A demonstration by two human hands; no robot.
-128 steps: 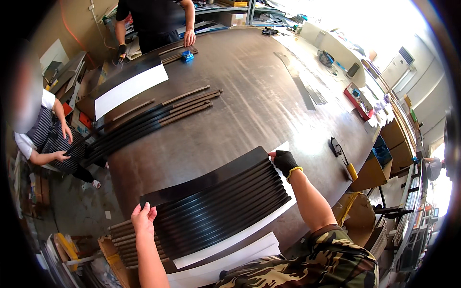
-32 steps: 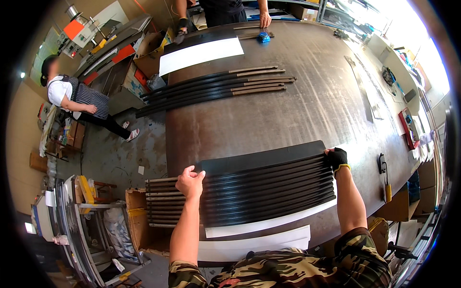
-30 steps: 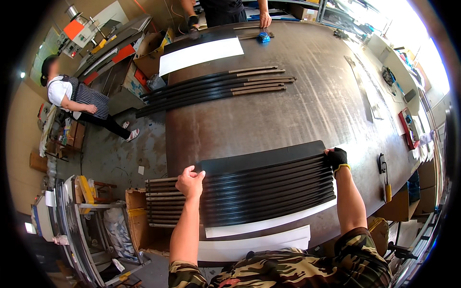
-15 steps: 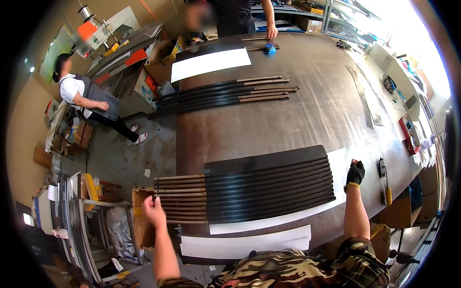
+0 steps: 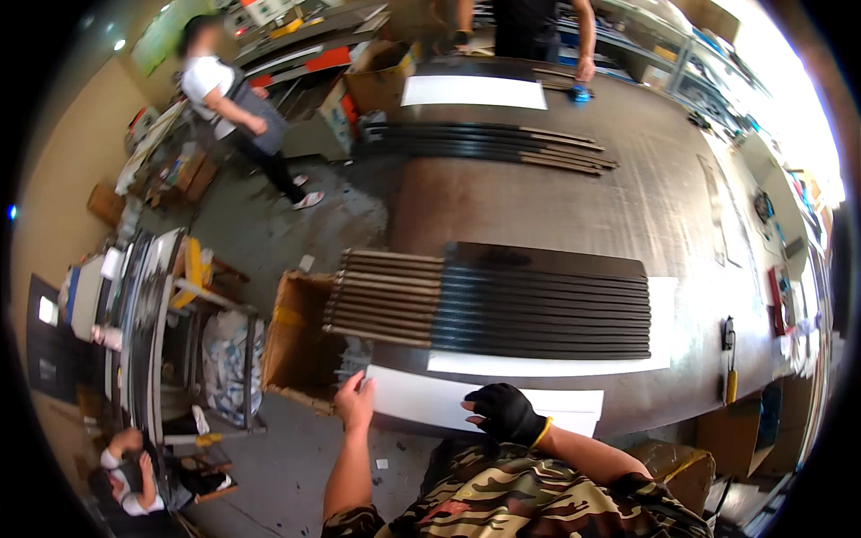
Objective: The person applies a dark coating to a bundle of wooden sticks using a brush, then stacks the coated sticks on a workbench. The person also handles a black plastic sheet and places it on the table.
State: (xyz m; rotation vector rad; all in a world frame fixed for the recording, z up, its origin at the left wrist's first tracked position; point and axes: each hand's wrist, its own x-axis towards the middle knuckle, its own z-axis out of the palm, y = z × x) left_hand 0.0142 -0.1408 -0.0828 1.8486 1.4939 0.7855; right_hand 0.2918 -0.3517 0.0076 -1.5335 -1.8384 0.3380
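My bare left hand (image 5: 354, 401) pinches the left end of a long white sheet (image 5: 408, 394) at the table's near edge. Over the same sheet, farther right, is my right hand (image 5: 509, 414) in a black fingerless glove with a yellow cuff. Its fingers are slightly bent and apart; whether they touch the sheet is hard to tell. A second white sheet (image 5: 574, 402) shows to the right, partly covered. Beyond my hands lies a row of long black strips (image 5: 547, 305), side by side, with brownish bar ends (image 5: 386, 300) sticking out left. Another white sheet (image 5: 662, 314) lies under them.
More black bars (image 5: 484, 143) lie across the table (image 5: 538, 206). A co-worker (image 5: 529, 27) stands at its far side, a hand near a blue object (image 5: 581, 93). A yellow-handled tool (image 5: 730, 363) lies right; an open cardboard box (image 5: 300, 345) stands left. Other people are at left.
My left hand has left the brown bar ends and come nearer, to the white sheet. My right hand has swung left from the table's right side to over the sheet. The view has shifted.
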